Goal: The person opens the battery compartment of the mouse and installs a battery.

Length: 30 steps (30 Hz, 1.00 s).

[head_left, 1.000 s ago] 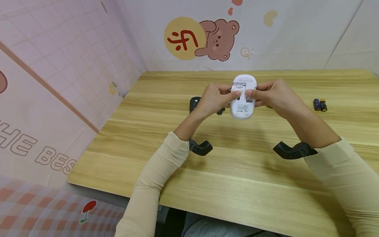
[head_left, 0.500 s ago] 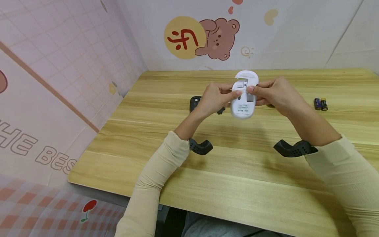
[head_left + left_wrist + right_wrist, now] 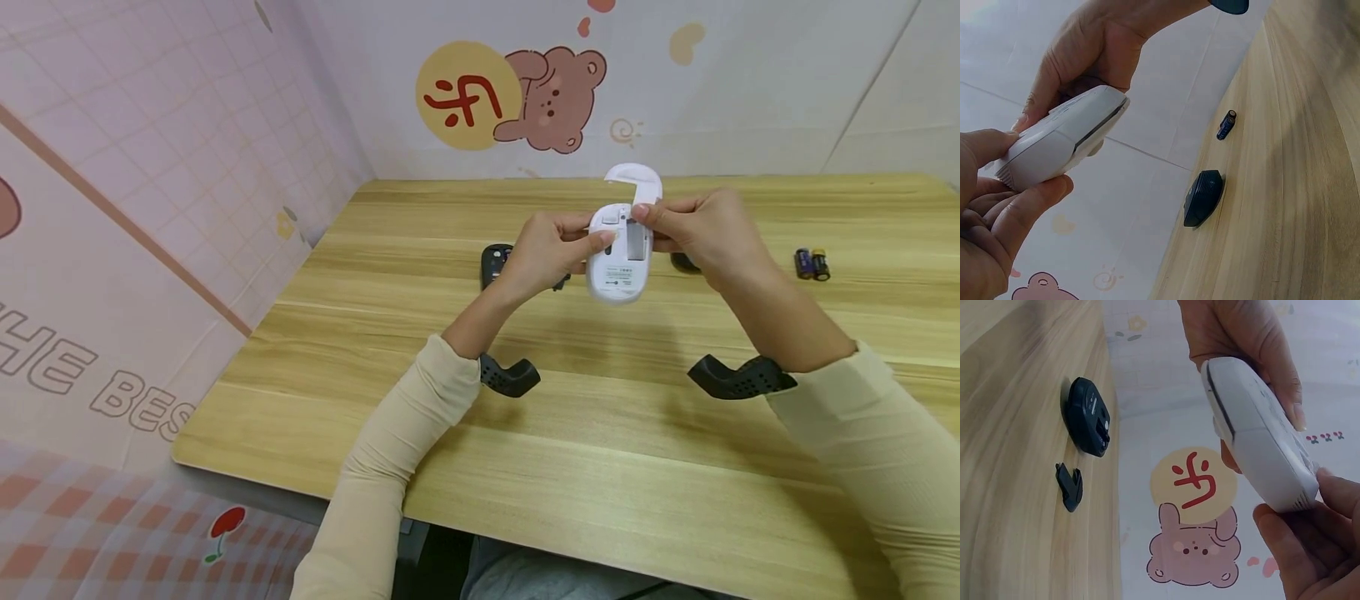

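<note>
A white computer mouse [image 3: 618, 275] is held up above the table, its underside facing me, with a battery compartment [image 3: 636, 242] uncovered. Its white battery cover [image 3: 637, 177] is slid out past the far end, reaching beyond the body at the top right. My left hand [image 3: 551, 250] grips the mouse body by its left side, thumb on the underside. Thumb and fingers of my right hand [image 3: 701, 233] pinch the cover at the right edge. Both wrist views show the white mouse [image 3: 1063, 134] side-on between the two hands; the cover is hard to make out there.
A black mouse [image 3: 1088, 417] lies underside up on the table, beside its loose black cover [image 3: 1070, 487]. Another dark mouse [image 3: 1204, 198] sits partly behind my right hand in the head view. Two batteries [image 3: 812, 264] lie at the right. A printed cloth wall [image 3: 750, 92] borders the table's back.
The white cover has slid away from the mouse body, upward and slightly right, with my right hand following. The compartment has become more exposed. My left hand has barely moved.
</note>
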Motion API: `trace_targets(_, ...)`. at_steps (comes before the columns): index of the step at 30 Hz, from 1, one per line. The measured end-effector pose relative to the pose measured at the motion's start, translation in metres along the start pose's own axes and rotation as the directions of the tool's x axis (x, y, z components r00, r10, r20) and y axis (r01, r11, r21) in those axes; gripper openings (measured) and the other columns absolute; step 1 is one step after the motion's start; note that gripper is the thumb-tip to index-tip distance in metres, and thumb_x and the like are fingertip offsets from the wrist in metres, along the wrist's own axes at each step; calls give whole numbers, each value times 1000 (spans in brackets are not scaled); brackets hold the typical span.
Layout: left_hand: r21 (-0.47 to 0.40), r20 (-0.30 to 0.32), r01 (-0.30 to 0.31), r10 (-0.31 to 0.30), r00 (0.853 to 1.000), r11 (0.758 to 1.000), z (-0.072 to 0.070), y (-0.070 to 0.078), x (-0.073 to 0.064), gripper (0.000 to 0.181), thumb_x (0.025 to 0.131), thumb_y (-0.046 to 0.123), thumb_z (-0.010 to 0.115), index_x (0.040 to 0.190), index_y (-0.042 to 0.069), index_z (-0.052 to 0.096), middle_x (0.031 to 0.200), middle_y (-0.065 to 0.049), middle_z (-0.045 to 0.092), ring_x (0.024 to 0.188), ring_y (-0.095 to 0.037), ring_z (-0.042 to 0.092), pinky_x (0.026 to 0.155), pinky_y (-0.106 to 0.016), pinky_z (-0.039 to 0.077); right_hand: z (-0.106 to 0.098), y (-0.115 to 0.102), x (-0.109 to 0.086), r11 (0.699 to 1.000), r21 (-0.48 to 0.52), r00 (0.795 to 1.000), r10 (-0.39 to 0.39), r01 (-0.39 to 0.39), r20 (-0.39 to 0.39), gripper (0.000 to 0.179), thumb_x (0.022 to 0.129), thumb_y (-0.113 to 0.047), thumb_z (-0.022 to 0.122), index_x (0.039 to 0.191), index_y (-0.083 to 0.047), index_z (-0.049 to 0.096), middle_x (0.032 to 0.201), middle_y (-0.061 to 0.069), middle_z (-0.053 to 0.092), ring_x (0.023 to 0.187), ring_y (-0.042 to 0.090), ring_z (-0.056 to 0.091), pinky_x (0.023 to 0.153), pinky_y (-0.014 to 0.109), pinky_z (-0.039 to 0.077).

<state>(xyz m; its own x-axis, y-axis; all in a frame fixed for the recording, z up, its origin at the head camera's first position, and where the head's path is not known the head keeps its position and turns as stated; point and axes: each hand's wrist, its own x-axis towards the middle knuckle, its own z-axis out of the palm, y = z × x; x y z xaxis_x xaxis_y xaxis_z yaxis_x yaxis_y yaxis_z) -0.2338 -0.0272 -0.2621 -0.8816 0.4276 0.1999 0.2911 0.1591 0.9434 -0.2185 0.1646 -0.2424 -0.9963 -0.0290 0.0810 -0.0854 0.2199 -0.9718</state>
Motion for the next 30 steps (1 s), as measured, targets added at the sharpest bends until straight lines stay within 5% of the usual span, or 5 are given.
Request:
trace_targets(3, 25, -22, 38, -38, 999, 999, 1, 0, 1, 34, 88, 13, 65, 119, 1, 62, 98, -9, 68, 81, -12, 65, 66, -28, 56, 6, 2, -3, 969, -210, 985, -151, 131, -83, 30, 81, -30, 72, 97, -4, 73, 83, 3, 70, 56, -6, 58, 48, 10, 46)
trace_targets(8, 45, -53, 63, -61, 997, 997, 4, 0, 2, 36, 88, 15, 65, 122, 2, 60, 98, -9, 68, 81, -11, 66, 64, -24, 56, 15, 5, -7, 831, -465, 895, -418, 306, -158, 27, 84, -24, 70, 93, 2, 72, 87, 18, 66, 56, -13, 49, 37, 13, 29)
trace_targets(15, 63, -77, 91, -86, 993, 994, 2, 0, 2, 35, 88, 15, 66, 120, 2, 61, 94, -8, 69, 76, -12, 66, 62, -23, 56, 6, 4, -2, 898, -393, 920, -308, 197, -241, 37, 83, -32, 70, 96, 2, 71, 78, 5, 69, 55, -9, 52, 45, 9, 37)
trace_targets(21, 57, -86, 99, -94, 992, 993, 2, 0, 3, 34, 87, 14, 66, 118, 1, 63, 92, -8, 69, 74, -13, 66, 62, -26, 56, -6, 12, 10, 977, -157, 959, -179, 146, -220, 40, 86, -20, 67, 102, 16, 63, 61, -19, 61, 58, -5, 61, 58, 12, 51)
trace_targets(30, 2, -114, 89, -89, 990, 996, -1, 4, 3, 34, 87, 14, 67, 118, 2, 63, 94, -9, 69, 76, -14, 67, 64, -25, 56, -16, 31, 23, 997, -72, 988, -22, 11, -153, 38, 92, -10, 56, 112, 22, 53, 61, -13, 61, 57, 1, 63, 59, 17, 53)
